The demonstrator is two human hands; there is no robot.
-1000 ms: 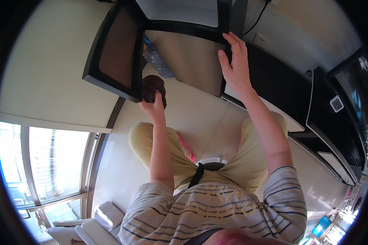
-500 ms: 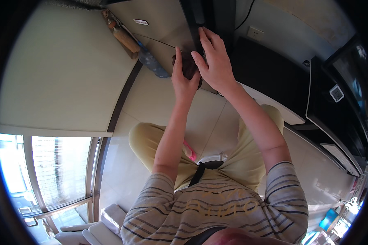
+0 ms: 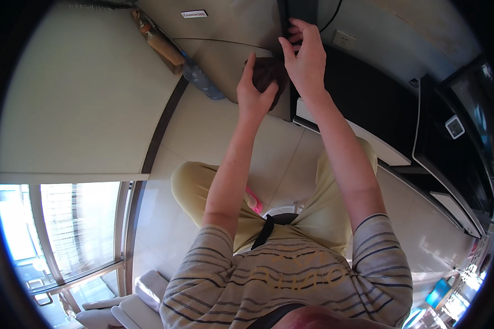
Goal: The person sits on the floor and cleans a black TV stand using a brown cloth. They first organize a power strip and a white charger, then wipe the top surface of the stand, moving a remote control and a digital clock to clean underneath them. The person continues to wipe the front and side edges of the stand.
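Observation:
My left hand [image 3: 253, 93] is pressed around a crumpled dark brown cloth [image 3: 270, 71], against the lower grey metallic front of an appliance [image 3: 225, 60] that looks like a refrigerator. Its index finger points up, and its thumb lies across the cloth. My right hand [image 3: 304, 57] is beside the dark vertical edge [image 3: 282, 22] of that appliance, a little higher and to the right. Its fingers are bent and its thumb stands apart from them. Nothing shows between them, and whether the fingertips touch the edge I cannot tell.
A long black-topped cabinet [image 3: 362, 98] runs along the right wall, below a socket [image 3: 344, 40]. Left of the appliance, a wooden-looking object [image 3: 164, 50] and a blue patterned cloth item [image 3: 202, 82] stand by a pale panel [image 3: 82, 98]. I sit on a low seat [image 3: 284, 210].
My left hand and the cloth have moved up and right. My right hand has also gone up and right; its fingers, stretched out before, are now bent. The view has shifted slightly.

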